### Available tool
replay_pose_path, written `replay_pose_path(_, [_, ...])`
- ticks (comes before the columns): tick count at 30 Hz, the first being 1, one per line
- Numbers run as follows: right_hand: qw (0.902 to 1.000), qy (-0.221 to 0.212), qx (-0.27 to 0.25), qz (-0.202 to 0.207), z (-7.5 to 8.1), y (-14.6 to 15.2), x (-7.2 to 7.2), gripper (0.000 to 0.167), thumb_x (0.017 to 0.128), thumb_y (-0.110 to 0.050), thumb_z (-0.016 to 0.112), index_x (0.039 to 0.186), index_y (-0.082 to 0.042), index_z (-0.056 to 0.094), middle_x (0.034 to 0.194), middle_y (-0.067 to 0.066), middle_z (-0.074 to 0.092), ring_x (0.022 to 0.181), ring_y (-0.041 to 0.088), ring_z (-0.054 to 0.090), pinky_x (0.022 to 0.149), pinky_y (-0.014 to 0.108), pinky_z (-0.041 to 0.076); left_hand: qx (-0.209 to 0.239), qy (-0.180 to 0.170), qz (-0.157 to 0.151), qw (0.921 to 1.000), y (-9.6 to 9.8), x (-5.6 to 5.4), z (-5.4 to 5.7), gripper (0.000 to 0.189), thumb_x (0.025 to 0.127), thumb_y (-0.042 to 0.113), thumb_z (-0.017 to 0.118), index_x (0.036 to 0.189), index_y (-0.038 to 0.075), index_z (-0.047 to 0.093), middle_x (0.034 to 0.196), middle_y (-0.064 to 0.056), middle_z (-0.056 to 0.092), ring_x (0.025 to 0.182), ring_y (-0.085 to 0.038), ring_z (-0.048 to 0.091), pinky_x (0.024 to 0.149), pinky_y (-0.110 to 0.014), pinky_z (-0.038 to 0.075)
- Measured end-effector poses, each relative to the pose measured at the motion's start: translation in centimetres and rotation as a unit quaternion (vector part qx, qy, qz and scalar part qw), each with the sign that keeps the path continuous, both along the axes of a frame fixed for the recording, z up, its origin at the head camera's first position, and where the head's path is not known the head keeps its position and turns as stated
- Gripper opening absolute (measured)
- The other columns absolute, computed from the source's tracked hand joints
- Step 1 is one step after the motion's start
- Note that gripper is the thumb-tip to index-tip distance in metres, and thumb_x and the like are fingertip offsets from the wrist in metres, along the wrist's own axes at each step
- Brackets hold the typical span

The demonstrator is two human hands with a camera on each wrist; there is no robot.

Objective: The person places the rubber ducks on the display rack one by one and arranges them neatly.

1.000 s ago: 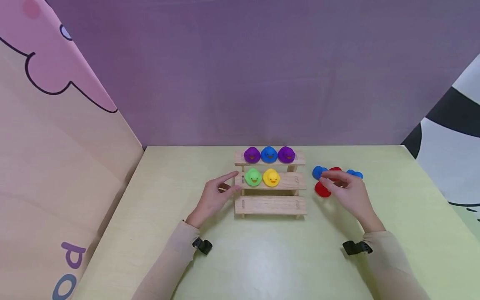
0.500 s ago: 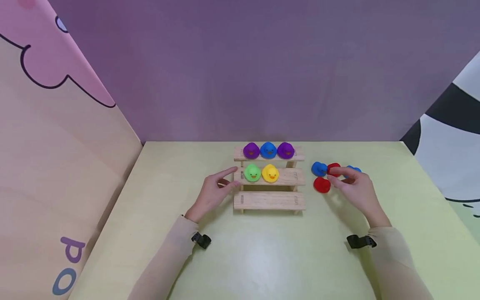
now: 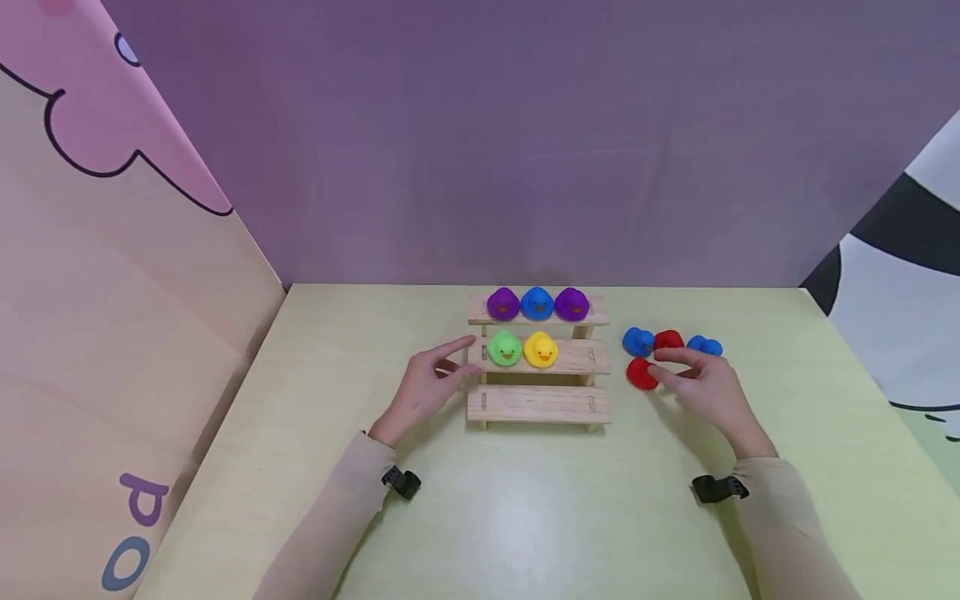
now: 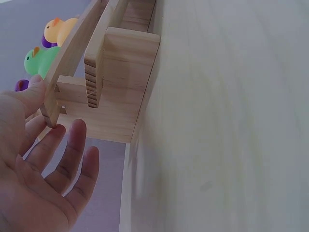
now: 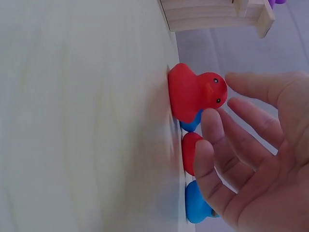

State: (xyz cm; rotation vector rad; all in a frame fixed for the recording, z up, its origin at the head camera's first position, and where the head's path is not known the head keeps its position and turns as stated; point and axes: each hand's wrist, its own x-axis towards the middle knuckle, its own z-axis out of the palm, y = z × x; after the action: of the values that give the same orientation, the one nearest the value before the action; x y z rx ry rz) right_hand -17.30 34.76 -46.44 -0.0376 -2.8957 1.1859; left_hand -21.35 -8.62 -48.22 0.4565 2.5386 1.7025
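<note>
A three-step wooden stand [image 3: 538, 404] bears two purple ducks and a blue duck [image 3: 537, 303] on top, and a green duck [image 3: 505, 348] and a yellow duck [image 3: 541, 349] on its middle step. My left hand [image 3: 429, 385] pinches the left end of that step, thumb on one edge, as the left wrist view shows. On the table to the right lies a red rubber duck [image 5: 186, 94]. My right hand [image 3: 705, 392] is beside it, thumb and fingers spread about its head, without a clear grip.
Behind the right hand sit another red duck [image 3: 668, 339] and two blue ducks, one [image 3: 638, 342] to the left and one [image 3: 705, 345] to the right. A purple wall [image 3: 525, 150] closes off the table's back, with a printed panel [image 3: 150, 292] at the left side.
The right hand first drew back to the right, then came forward and left to the front red duck. My left hand stays at the stand; the head view shifted slightly.
</note>
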Motion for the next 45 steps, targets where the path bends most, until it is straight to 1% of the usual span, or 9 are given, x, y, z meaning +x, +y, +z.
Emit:
replay_pose_path(4, [0.9998, -0.014, 0.005, 0.015, -0.2, -0.1, -0.1, 0.052, 0.104, -0.039, 0.071, 0.142, -0.004, 0.067, 0.129, 0.023, 0.072, 0.093, 0.024, 0.072, 0.071, 0.028, 0.055, -0.001, 0.000, 0.001, 1.0000, 0.0, 0.1, 0.0, 0.050, 0.100, 0.030, 0.078, 0.149, 0.027, 0.065, 0.132, -0.013, 0.073, 0.097, -0.021, 0.071, 0.072, -0.028, 0.058])
replay_pose_path(7, [0.9996, -0.024, 0.006, 0.017, -0.5, -0.1, 0.0, 0.052, 0.103, -0.034, 0.073, 0.144, -0.003, 0.065, 0.123, 0.022, 0.074, 0.092, 0.023, 0.071, 0.069, 0.028, 0.054, -0.002, -0.004, 0.000, 1.0000, 0.1, 0.2, -0.1, 0.051, 0.100, 0.030, 0.078, 0.149, 0.027, 0.065, 0.130, -0.013, 0.074, 0.096, -0.021, 0.071, 0.071, -0.029, 0.058])
replay_pose_path(12, [0.9997, -0.020, 0.011, 0.012, -0.6, -0.2, 0.2, 0.051, 0.103, -0.032, 0.073, 0.144, -0.002, 0.065, 0.117, 0.020, 0.076, 0.093, 0.026, 0.070, 0.067, 0.028, 0.053, -0.006, -0.010, 0.001, 0.9999, 0.2, 0.1, -0.2, 0.049, 0.100, 0.032, 0.078, 0.148, 0.030, 0.066, 0.128, -0.012, 0.074, 0.096, -0.021, 0.070, 0.070, -0.032, 0.057])
replay_pose_path(16, [0.9997, -0.017, 0.014, 0.009, -0.4, -0.3, 0.2, 0.050, 0.104, -0.033, 0.072, 0.143, -0.003, 0.066, 0.114, 0.019, 0.077, 0.093, 0.027, 0.071, 0.068, 0.029, 0.053, -0.006, -0.011, 0.001, 0.9999, 0.2, 0.1, -0.1, 0.049, 0.100, 0.032, 0.077, 0.148, 0.031, 0.066, 0.127, -0.012, 0.074, 0.097, -0.021, 0.070, 0.070, -0.032, 0.057])
replay_pose_path(20, [0.9997, -0.014, 0.018, 0.006, -0.2, -0.3, 0.1, 0.050, 0.104, -0.036, 0.072, 0.142, -0.004, 0.067, 0.118, 0.021, 0.076, 0.094, 0.028, 0.070, 0.068, 0.029, 0.053, -0.006, -0.009, 0.000, 0.9999, 0.1, 0.1, 0.0, 0.049, 0.101, 0.033, 0.077, 0.148, 0.031, 0.065, 0.126, -0.012, 0.074, 0.097, -0.021, 0.070, 0.070, -0.031, 0.057])
replay_pose_path(25, [0.9997, -0.008, 0.021, 0.005, 0.2, -0.4, 0.0, 0.052, 0.103, -0.039, 0.072, 0.141, -0.004, 0.068, 0.125, 0.023, 0.072, 0.094, 0.026, 0.070, 0.069, 0.030, 0.053, -0.007, -0.010, 0.003, 0.9999, 0.0, 0.1, 0.0, 0.048, 0.101, 0.033, 0.076, 0.148, 0.031, 0.065, 0.128, -0.012, 0.073, 0.098, -0.022, 0.070, 0.071, -0.031, 0.057])
replay_pose_path(29, [0.9997, -0.007, 0.023, 0.004, 0.5, -0.5, 0.1, 0.053, 0.102, -0.040, 0.073, 0.140, -0.004, 0.069, 0.125, 0.022, 0.073, 0.095, 0.026, 0.071, 0.071, 0.031, 0.053, -0.008, -0.010, 0.002, 0.9999, -0.1, 0.2, 0.0, 0.049, 0.101, 0.033, 0.076, 0.149, 0.029, 0.065, 0.131, -0.012, 0.073, 0.099, -0.022, 0.070, 0.071, -0.031, 0.057])
replay_pose_path(39, [0.9996, 0.015, 0.023, -0.003, 1.4, -0.8, 0.3, 0.055, 0.101, -0.047, 0.072, 0.139, -0.007, 0.070, 0.130, 0.021, 0.071, 0.105, 0.035, 0.069, 0.072, 0.030, 0.055, -0.008, -0.008, 0.005, 0.9999, 0.1, 0.3, 0.1, 0.050, 0.101, 0.031, 0.077, 0.149, 0.028, 0.065, 0.131, -0.013, 0.073, 0.099, -0.022, 0.069, 0.072, -0.031, 0.056])
replay_pose_path(45, [0.9993, 0.031, 0.020, -0.007, 2.1, -1.1, 0.6, 0.054, 0.101, -0.045, 0.073, 0.137, -0.005, 0.071, 0.128, 0.021, 0.072, 0.106, 0.037, 0.069, 0.068, 0.030, 0.056, -0.001, -0.002, 0.000, 1.0000, 0.0, 0.1, -0.1, 0.052, 0.100, 0.030, 0.077, 0.150, 0.025, 0.064, 0.125, -0.015, 0.075, 0.095, -0.020, 0.071, 0.070, -0.030, 0.057])
